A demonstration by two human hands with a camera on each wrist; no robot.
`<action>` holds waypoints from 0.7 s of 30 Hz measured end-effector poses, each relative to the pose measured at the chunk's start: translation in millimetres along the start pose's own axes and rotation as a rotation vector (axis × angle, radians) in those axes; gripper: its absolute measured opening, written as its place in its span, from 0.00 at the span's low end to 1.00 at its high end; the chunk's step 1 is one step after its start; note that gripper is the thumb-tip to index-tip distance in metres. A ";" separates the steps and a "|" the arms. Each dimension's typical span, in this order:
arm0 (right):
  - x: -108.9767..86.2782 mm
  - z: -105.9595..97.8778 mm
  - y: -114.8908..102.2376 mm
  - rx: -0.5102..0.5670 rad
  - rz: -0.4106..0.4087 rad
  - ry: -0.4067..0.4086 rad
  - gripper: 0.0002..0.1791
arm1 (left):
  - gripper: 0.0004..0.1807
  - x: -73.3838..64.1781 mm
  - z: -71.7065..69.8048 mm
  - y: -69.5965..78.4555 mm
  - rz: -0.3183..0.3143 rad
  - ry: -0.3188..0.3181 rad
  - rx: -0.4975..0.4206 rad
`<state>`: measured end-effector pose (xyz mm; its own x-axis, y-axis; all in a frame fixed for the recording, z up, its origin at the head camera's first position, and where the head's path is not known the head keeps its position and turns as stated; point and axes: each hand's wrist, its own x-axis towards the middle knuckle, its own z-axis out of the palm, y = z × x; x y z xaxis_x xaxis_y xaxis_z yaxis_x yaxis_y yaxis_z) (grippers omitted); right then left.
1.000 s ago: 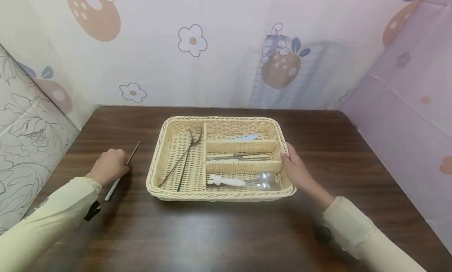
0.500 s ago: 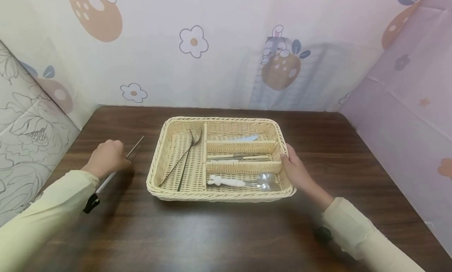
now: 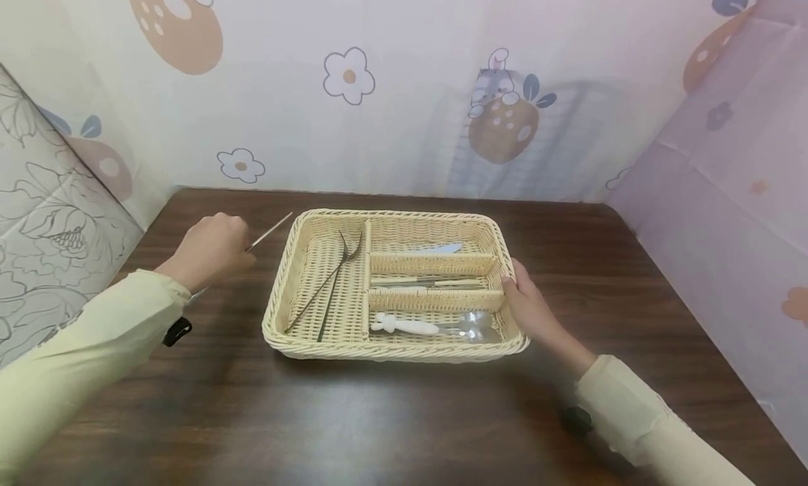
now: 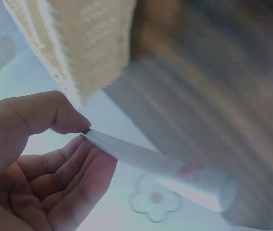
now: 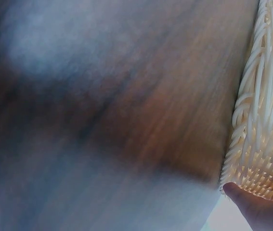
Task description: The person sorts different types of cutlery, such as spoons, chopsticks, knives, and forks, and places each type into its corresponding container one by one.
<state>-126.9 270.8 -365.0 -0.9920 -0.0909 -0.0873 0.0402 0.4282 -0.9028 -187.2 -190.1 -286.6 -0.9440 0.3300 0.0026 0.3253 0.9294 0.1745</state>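
Note:
My left hand (image 3: 211, 251), raised over the left side of the table, pinches a slim piece of cutlery (image 4: 160, 166) between thumb and fingers. It has a white handle with a reddish mark; its thin metal end points toward the basket's back left corner in the head view. What kind of cutlery it is, I cannot tell. My right hand (image 3: 530, 300) grips the right rim of a cream woven basket (image 3: 391, 353), thumb (image 5: 237, 192) on the near side. Two dark forks (image 3: 308, 305) lie crossed in the basket's left compartment.
Right of the divider are three smaller compartments. A knife blade (image 3: 445, 248) shows in the back one, slim-handled cutlery (image 3: 454, 282) in the middle, and spoons (image 3: 477, 321) with a white figure-shaped handle (image 3: 410, 325) in front. Patterned cloth (image 3: 391, 135) hangs behind the dark wooden table (image 3: 379, 423).
My left hand has lifted the white-handled cutlery off the table and carried it up and to the right, toward the basket. The right hand and basket stay where they were.

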 end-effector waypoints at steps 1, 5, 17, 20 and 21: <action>-0.1 0.1 -0.3 0.008 0.000 -0.002 0.29 | 0.14 2.0 -2.3 4.5 0.008 -0.003 0.001; -0.5 0.4 -1.0 0.010 -0.008 0.000 0.28 | 0.13 9.8 -9.4 24.4 0.065 0.002 0.002; 0.3 1.0 -0.3 0.003 -0.002 0.006 0.28 | 0.15 33.8 -1.8 78.6 0.314 0.040 0.035; 0.8 1.1 -0.2 -0.003 0.003 0.008 0.28 | 0.14 40.3 0.5 92.5 0.369 0.062 0.036; 1.1 1.1 0.1 -0.005 0.002 0.009 0.28 | 0.15 42.4 0.8 97.4 0.384 0.062 0.035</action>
<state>-127.8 269.8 -365.7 -0.9930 -0.0820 -0.0855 0.0417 0.4333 -0.9003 -195.6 -85.5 -270.2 -0.7541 0.6455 0.1208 0.6566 0.7454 0.1155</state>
